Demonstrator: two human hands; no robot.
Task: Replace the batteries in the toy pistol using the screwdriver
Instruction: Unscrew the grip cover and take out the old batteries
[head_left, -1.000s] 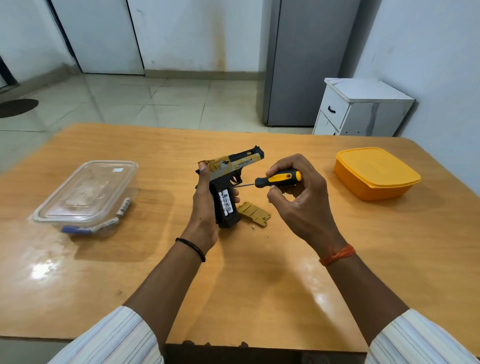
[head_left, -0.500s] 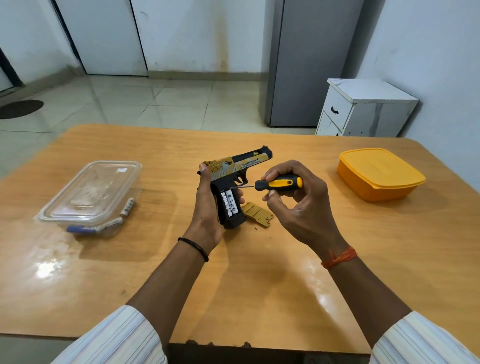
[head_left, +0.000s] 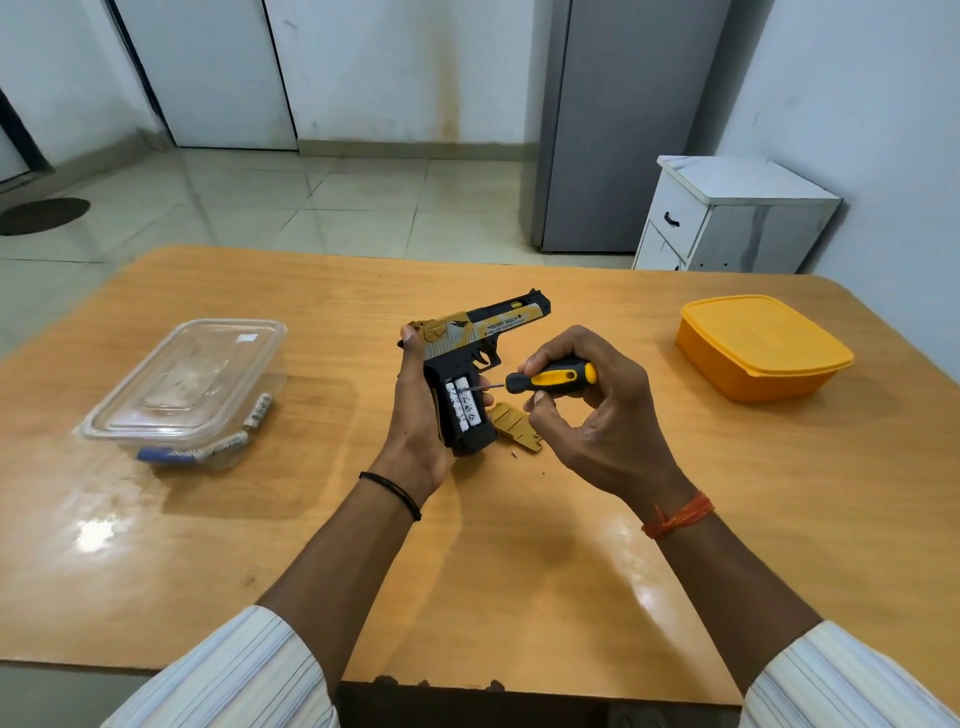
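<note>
head | left hand (head_left: 415, 415) grips toy pistol (head_left: 475, 353) | right hand (head_left: 597, 410) holds screwdriver (head_left: 550, 376)

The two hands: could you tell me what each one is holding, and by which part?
The left hand grips the toy pistol around the back of its grip. The right hand holds the screwdriver by its yellow-and-black handle.

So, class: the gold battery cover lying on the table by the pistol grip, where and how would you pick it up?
Pinch the gold battery cover by its long edges, probably from above. It lies flat on the table, so nothing can slip under it. Approach from its free right side; the toy pistol and left hand crowd the other.
</note>
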